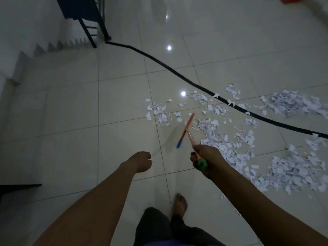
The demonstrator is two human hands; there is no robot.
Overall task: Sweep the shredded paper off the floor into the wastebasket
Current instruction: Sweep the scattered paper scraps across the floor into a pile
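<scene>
Head view: right hand [204, 157] grips broom handle [190, 137] pointing up-left, away.

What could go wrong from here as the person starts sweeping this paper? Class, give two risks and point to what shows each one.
The black cable crosses the floor through the shredded paper; the broom could snag it or leave scraps beneath. Only the right hand grips the broom's handle, while the left hand holds nothing, so strokes may scatter the light scraps rather than gather them.

White shredded paper [291, 167] heaped and scattered across glossy floor tiles [71, 107]
</scene>
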